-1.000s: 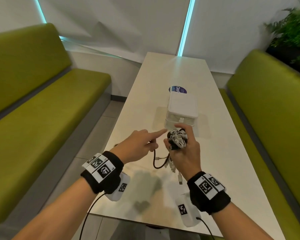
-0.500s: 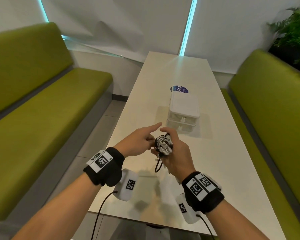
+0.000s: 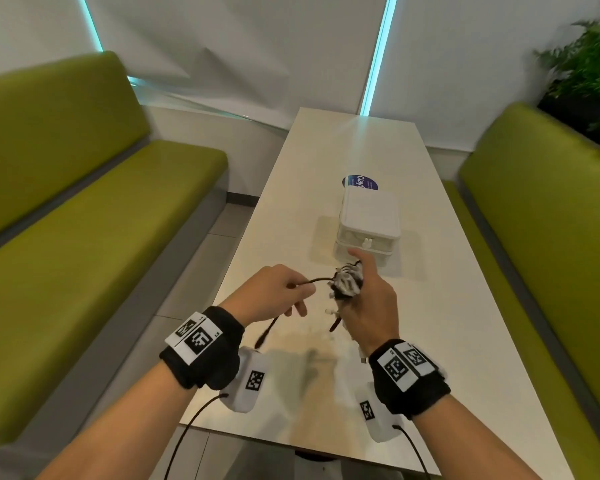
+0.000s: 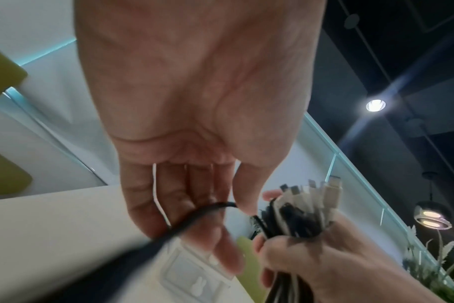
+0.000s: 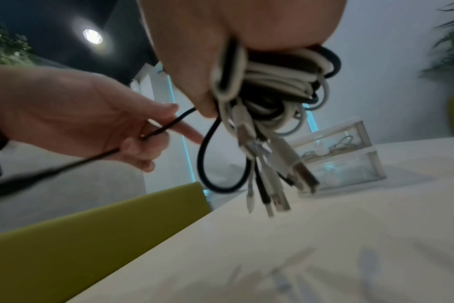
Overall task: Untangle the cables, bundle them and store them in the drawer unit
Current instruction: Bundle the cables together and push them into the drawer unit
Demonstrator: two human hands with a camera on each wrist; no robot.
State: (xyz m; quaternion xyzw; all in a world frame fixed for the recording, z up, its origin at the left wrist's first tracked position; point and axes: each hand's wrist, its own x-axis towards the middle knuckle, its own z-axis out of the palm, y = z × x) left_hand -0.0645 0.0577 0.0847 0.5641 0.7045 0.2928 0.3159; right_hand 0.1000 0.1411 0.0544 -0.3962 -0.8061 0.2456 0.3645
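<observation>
The right hand (image 3: pixel 369 303) grips a coiled bundle of black and white cables (image 3: pixel 346 281) while the left hand (image 3: pixel 274 292) pinches its loose black cable end (image 3: pixel 314 280).

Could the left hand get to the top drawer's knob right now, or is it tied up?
Probably not yet. The left hand pinches the black cable running from the bundle in the right hand. The path to the top drawer's knob looks free, but the right hand is nearer.
</observation>
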